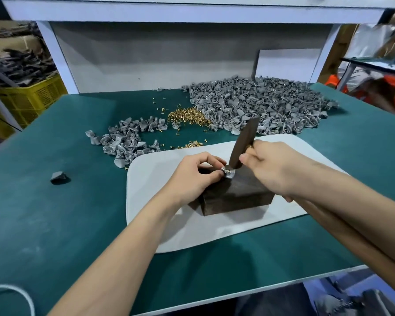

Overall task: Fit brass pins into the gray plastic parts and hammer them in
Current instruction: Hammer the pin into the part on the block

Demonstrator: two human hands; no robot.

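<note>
Round the work, the green table top (55,224) carries a large heap of gray parts (260,103) in the upper right. A smaller heap (128,140) lies left of centre, and one stray gray piece (59,177) sits alone at the left. A pile of brass pins (187,116) lies between the two heaps, with a thinner scatter (192,144) at the far edge of the white mat (146,179). A white panel (287,65) leans on the back wall, a yellow crate (27,99) stands at the upper left, and a white cable (20,293) curls in the lower left corner.

In the middle of the frame, a dark wooden block (237,195) rests on the mat. The gray plastic part (230,175) being worked sits on the block's top. The left hand (192,176) pinches it between curled fingers and thumb. Those fingers cover its left side, so its shape and the way it points cannot be told; a shiny bit shows on top.

The right hand (276,169) is closed round the handle of a hammer (243,144). The dark head's long axis slants from upper right down to lower left, and its lower end meets the part. A tan shaft runs beneath the right forearm toward the lower right edge. The right hand hides the block's right top corner.
</note>
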